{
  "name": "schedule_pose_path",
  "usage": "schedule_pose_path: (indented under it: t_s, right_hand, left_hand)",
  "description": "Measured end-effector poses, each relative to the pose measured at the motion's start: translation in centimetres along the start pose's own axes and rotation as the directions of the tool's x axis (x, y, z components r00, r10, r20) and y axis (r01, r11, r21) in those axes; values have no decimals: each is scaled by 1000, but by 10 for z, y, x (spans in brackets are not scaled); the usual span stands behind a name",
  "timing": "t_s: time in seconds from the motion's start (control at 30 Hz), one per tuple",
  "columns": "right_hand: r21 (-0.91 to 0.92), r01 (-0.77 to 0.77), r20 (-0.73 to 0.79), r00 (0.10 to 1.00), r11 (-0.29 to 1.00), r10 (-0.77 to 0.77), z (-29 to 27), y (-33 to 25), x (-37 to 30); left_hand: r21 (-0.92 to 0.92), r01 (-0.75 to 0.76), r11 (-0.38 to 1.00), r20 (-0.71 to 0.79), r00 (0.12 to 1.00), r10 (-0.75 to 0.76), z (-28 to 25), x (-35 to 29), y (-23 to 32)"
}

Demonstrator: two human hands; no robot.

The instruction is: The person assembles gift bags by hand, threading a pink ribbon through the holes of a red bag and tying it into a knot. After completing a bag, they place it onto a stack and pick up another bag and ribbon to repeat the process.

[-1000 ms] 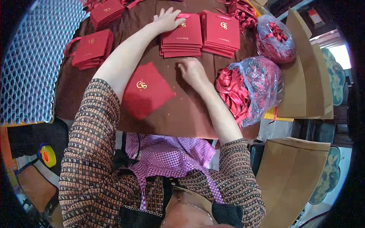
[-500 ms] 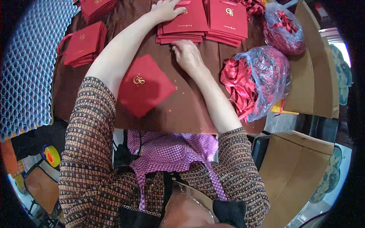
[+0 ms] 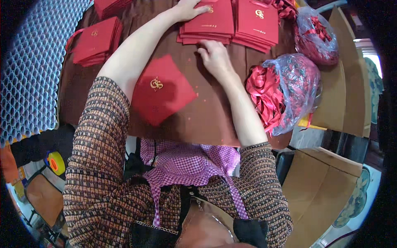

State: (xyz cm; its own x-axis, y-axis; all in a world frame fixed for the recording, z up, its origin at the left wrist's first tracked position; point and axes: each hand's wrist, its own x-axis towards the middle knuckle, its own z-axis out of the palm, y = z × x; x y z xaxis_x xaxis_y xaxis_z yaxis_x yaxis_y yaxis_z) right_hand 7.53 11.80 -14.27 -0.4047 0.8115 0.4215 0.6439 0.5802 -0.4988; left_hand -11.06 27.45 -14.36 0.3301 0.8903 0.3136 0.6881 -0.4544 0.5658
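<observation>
Flat on the left side of a stack of red paper bags (image 3: 209, 27) lies my left hand (image 3: 189, 10), its thumb apart from the fingers. My right hand (image 3: 216, 58) is at the near edge of that same stack, its fingers curled in. Whatever may be between those curled fingers is hidden. Nearer to me, a single red bag (image 3: 162, 93) with a gold emblem rests askew on the brown cloth, below my left forearm. A second stack of red bags (image 3: 257, 25) stands just right of the first.
More red bags (image 3: 96, 41) are piled at the left, beside a blue honeycomb-patterned sheet (image 3: 31, 70). Red ribbons (image 3: 264, 95) spill from a clear plastic bag (image 3: 298, 87) on the right. A second plastic bag (image 3: 317, 37) stands behind it. Cardboard (image 3: 322, 190) flanks the table's right side.
The whole view has shifted slightly, so the table and both arms appear a little further right. Both hands stay at the same stack, and the single bag lies as before.
</observation>
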Motion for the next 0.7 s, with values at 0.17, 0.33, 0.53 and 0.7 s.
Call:
schedule_pose_path:
  t_s: [0.17, 0.33, 0.53, 0.7]
  right_hand:
    - [22, 46, 119, 992, 999, -48, -58, -16, -29]
    - [-78, -102, 141, 984, 992, 112, -145, -37, -122]
    - [-110, -285, 142, 944, 952, 298, -185, -62, -214]
    - [-253, -250, -75, 968, 935, 239, -173, -51, -243]
  left_hand:
    - [155, -70, 986, -368, 922, 123, -20, -10, -1]
    - [81, 248, 965, 245, 934, -260, -95, -89, 73]
    - [364, 80, 928, -56, 996, -63, -95, -230, 97]
    - [442, 182, 879, -25, 981, -190, -79, -262, 119]
